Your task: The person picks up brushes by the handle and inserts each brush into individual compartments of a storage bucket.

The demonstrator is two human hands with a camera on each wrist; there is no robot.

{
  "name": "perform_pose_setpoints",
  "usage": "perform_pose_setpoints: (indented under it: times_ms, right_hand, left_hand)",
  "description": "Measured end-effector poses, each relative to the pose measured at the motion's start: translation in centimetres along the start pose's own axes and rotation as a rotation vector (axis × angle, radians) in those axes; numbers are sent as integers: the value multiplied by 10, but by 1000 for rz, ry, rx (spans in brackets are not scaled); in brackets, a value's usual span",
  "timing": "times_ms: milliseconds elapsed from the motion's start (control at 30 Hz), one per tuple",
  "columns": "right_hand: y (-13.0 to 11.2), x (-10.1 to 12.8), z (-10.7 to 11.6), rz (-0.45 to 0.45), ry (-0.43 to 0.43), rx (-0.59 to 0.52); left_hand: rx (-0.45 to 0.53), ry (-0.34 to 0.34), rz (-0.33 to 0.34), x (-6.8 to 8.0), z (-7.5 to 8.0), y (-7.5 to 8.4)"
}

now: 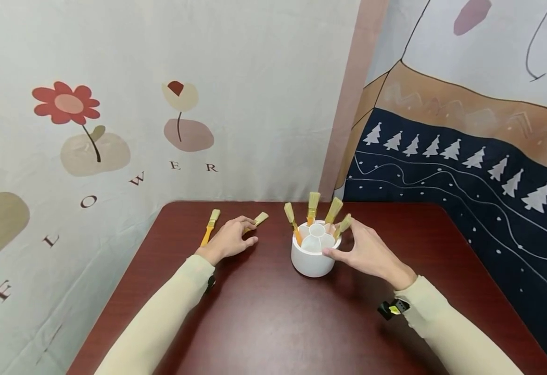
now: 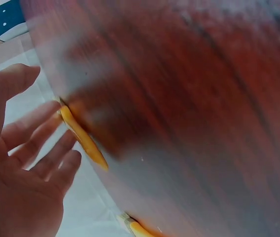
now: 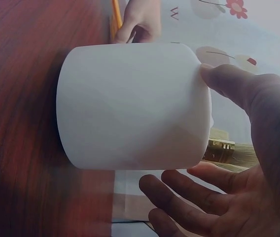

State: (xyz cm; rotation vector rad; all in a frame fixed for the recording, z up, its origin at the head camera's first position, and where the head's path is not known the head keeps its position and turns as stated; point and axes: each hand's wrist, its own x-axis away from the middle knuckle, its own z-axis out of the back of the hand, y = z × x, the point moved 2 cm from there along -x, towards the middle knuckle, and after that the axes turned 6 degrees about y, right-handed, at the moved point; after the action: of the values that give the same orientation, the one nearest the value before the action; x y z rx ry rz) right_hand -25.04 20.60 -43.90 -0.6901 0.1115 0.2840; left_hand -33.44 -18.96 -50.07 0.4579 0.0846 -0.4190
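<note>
A white round brush holder [image 1: 313, 263] with several compartments stands upright on the table. Several brushes with pale bristles stand in it, one being the back brush [image 1: 313, 202]. My right hand [image 1: 371, 250] holds the holder by its right side, the thumb at the rim and the fingers around the far side. Over a brush [image 1: 261, 218] that lies flat is my left hand [image 1: 231, 238], its thumb apart. The left wrist view shows its spread fingers beside the yellow handle [image 2: 83, 138], not pinching it. Another yellow-handled brush [image 1: 208, 229] lies left of that hand.
The dark red-brown table [image 1: 273, 323] ends at a wall hanging [image 1: 264, 104] with flowers and letters. A navy cloth with white trees [image 1: 451, 150] hangs along the right side. A dark device [image 1: 388, 310] is strapped at the right wrist.
</note>
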Motion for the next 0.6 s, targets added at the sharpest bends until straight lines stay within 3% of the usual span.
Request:
perform_pose_setpoints:
  times_ms: [300,600]
  right_hand:
    - [2,-1,1,-1,2,2]
    - [3,-2,1,10,0,9]
  left_hand:
    - [53,9,-115,-5,-2,8]
    - [118,12,-171,-5,-7,12]
